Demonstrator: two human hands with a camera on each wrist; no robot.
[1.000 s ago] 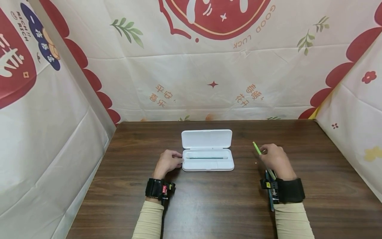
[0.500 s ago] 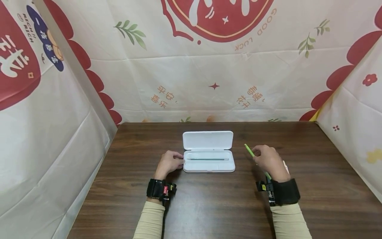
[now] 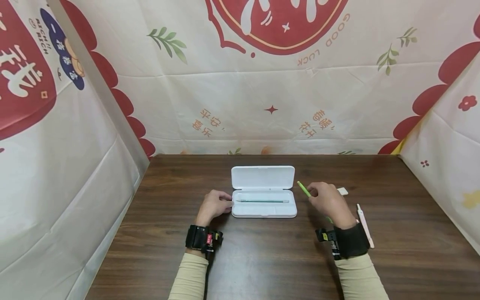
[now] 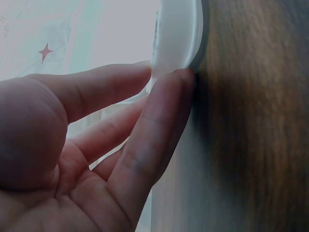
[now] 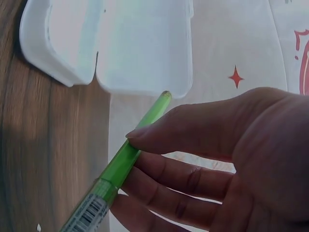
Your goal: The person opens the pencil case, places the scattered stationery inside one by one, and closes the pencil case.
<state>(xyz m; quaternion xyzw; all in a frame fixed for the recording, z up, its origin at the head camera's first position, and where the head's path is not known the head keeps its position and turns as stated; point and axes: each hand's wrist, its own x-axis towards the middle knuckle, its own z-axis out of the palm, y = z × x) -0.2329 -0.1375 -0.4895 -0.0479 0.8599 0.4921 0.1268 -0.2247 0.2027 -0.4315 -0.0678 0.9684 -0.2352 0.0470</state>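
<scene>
A white pencil case (image 3: 264, 213) lies open on the table, its lid (image 3: 262, 177) tipped back. In its tray is a slim teal pencil (image 3: 263, 201). My left hand (image 3: 214, 207) pinches the case's left end; in the left wrist view the thumb and fingertips meet the case rim (image 4: 179, 36). To the right of the case, my right hand (image 3: 330, 202) holds a green pen (image 3: 304, 189) above the table. The right wrist view shows this pen (image 5: 120, 164) between thumb and fingers, a barcode label round its barrel.
Behind the right hand lies a white eraser-like block (image 3: 343, 191). A pale pink and white pen (image 3: 365, 226) rests right of the right wrist. Printed cloth (image 3: 240, 104) hangs behind and at both sides of the brown table (image 3: 262, 258).
My right hand has moved left toward the case with the green pen. The white block and the pale pen have come into sight behind it. The left hand stays at the case.
</scene>
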